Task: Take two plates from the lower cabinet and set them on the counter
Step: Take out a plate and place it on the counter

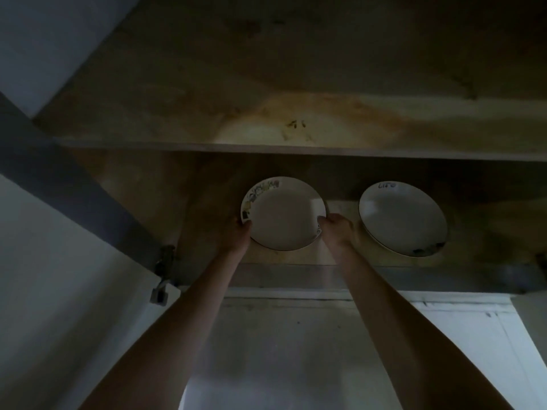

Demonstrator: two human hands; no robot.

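— Where are the plates?

— Both lie on the cabinet floor [296, 258], mid-frame: the patterned plate [283, 214] at centre, the plain white plate [402, 219] to its right, apart from it.

— And the hands?

— The left hand [236, 232] clasps the patterned plate's left rim, the right hand [337, 229] its right rim, fingers curled over the edge.

— How will it handle?

— Likely ceramic: stiff, fairly light, glazed and slick, and it would chip or shatter if knocked against the shelf [296, 149] above. Opposite rims, thumbs on top, looks the safest hold.

Two white plates, the decorated plate [283, 213] and, seemingly flat, the plain plate [402, 219].
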